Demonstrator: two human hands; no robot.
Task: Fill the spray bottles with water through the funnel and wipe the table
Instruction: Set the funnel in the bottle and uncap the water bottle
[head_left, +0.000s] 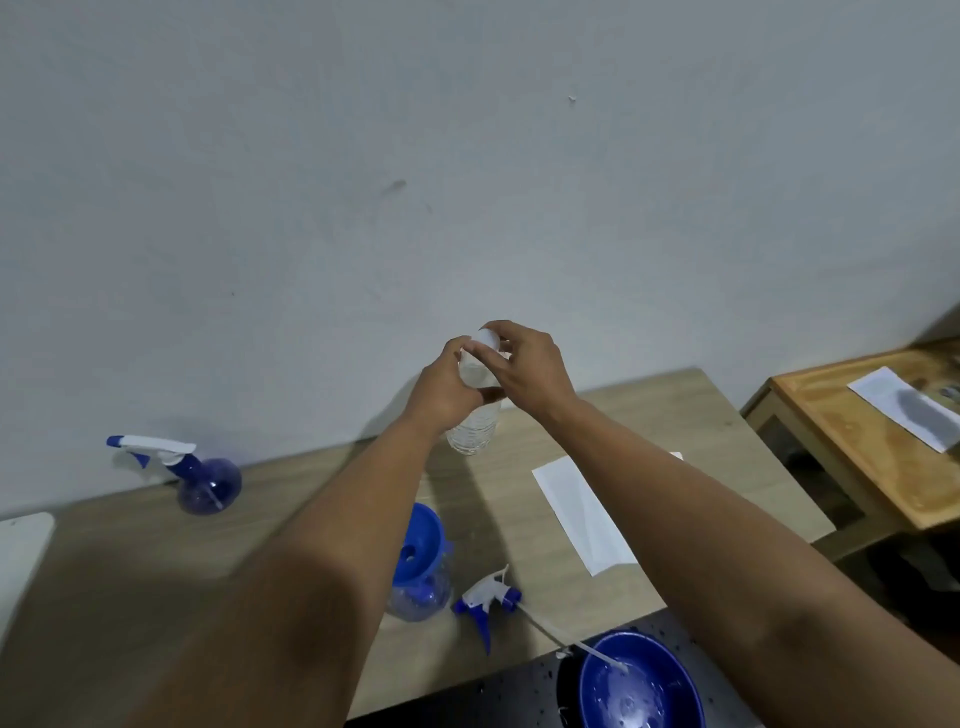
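I hold a clear plastic water bottle (475, 428) up above the far part of the table. My left hand (441, 387) grips its upper body, and my right hand (524, 366) pinches its white cap (488, 338). Below, a blue funnel (418, 543) sits in the neck of an open clear spray bottle (421, 597). Its blue-and-white trigger head (488, 603) lies on the table beside it, with the tube reaching into a blue bowl (641, 680). A second blue spray bottle (205, 480) with its trigger on stands at the far left. A white cloth or paper (582, 512) lies to the right.
The light wood table (675, 415) stands against a grey wall. A black, water-speckled surface (519, 691) lies under the bowl at the near edge. An orange wooden side table (841, 441) with a paper on it stands to the right. A white object (21, 551) sits at the left edge.
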